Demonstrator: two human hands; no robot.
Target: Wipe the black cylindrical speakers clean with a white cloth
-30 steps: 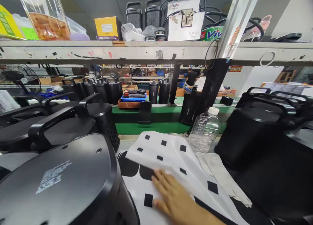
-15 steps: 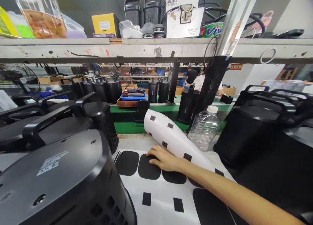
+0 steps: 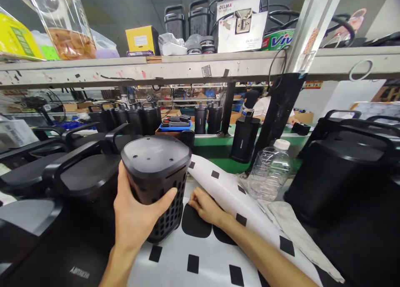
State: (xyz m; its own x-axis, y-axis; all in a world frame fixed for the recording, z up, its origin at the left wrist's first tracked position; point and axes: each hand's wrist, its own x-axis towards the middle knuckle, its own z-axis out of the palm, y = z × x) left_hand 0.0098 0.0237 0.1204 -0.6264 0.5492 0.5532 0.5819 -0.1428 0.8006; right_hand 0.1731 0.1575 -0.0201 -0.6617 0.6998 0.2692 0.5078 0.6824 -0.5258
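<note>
My left hand grips a black speaker with a perforated grille, thumb across its near side and fingers behind it. The speaker is upright over the left part of a white sticker sheet, its smooth top with small screw holes facing up. My right hand is closed, its fingertips pinched at the upper edge of a black rounded sticker on the sheet. Part of the sheet curls up as a white flap behind my right forearm. Small black squares dot the sheet.
Black handled speakers crowd the left; more black speakers stand at the right. A clear plastic bottle and a whitish cloth lie beyond my right arm. A loaded shelf crosses above. People work in the background.
My left hand has come into view holding the speaker over the sheet. The large speaker at front left has left its place. My right hand's fingers have curled from flat into a pinch.
</note>
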